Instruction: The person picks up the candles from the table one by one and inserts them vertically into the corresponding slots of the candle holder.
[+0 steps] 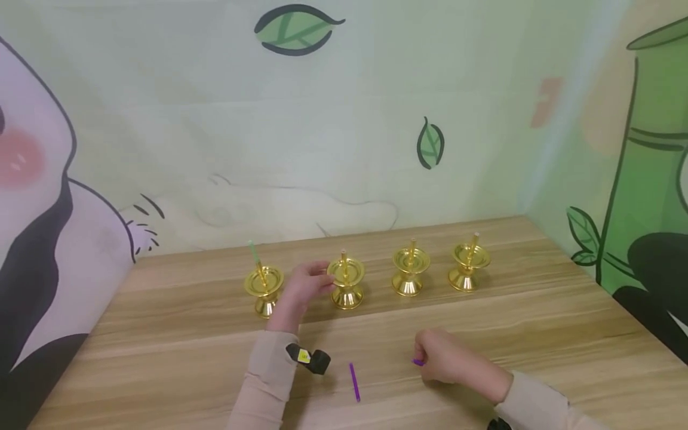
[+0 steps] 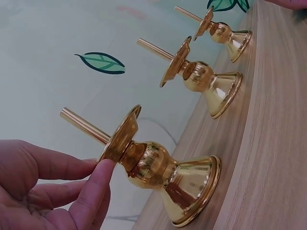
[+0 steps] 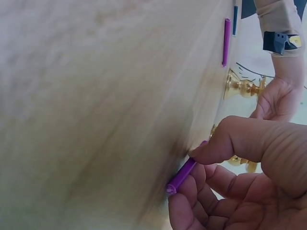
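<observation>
Head: L hand pinches gold holder, R hand prob. purple stick.

Indoor work corner, room type indeterminable: light-brown, wood-grained tabletop bordered by pale-green, sheet-like wall covering printed with black-outlined green cartoon leaves.

Head view: diffuse, moderately bright light; a pale glare streak descends the backdrop toward the far-right corner of the surface. Specular highlights mark the golden holders on the surface. Wrist views: dimmer; at the right wrist, surface grain blurs, shadowed beside the right hand.
</observation>
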